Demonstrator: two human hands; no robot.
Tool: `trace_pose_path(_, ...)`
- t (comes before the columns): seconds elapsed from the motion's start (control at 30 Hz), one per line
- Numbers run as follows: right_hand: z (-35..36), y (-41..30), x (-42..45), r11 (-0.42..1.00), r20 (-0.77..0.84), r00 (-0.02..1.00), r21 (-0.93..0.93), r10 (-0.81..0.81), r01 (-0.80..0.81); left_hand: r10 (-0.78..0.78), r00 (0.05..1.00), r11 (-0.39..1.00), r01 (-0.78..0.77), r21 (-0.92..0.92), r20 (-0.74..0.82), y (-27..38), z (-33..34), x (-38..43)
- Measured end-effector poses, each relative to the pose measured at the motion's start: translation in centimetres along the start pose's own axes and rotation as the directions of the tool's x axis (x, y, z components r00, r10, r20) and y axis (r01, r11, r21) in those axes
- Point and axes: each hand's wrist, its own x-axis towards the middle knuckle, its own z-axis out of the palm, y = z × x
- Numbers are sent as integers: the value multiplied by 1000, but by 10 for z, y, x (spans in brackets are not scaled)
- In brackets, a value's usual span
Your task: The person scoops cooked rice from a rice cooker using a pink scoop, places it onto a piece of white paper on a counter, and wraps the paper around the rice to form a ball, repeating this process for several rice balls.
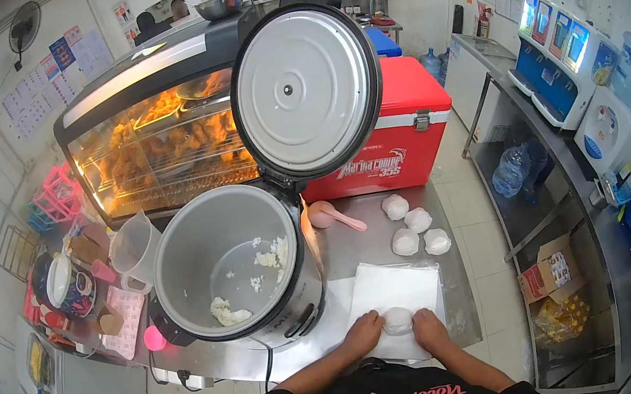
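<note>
A rounded white paper-wrapped bundle [397, 321] lies on a stack of white paper sheets [395, 286] at the near edge of the steel table. My left hand [365, 332] pinches the wrap at the bundle's left end, and my right hand [429, 327] pinches it at the right end. Beyond the stack sit several similar wrapped white balls [405, 241]. A pink rice scoop [334, 215] rests near them. To the left stands a large rice cooker [226, 260] with its lid [302, 91] raised; some white rice [228, 311] clings inside its pot.
Behind the cooker are a lit warmer cabinet [157, 135] with fried food and a red cooler box [414, 119]. A clear plastic jug [135, 247] and a pink cup [154, 338] stand left of the cooker. A power cord [269, 365] hangs over the table's front edge.
</note>
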Motion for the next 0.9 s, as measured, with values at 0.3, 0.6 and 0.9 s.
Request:
trace_pose_path(0.3,16,-5,-14,998,-199,979,27,-46,52,209,978,903,-196,381,8,-5,3,-19)
trace_pose_path(0.6,46,26,29,841,-111,918,453,381,-295,-263,954,938,218,-268,-143,49,-17,20)
trace_pose_path(0.9,-7,-68,51,489,64,696,666,715,-564,-468,803,-212,302,-929,368,60,-11,21)
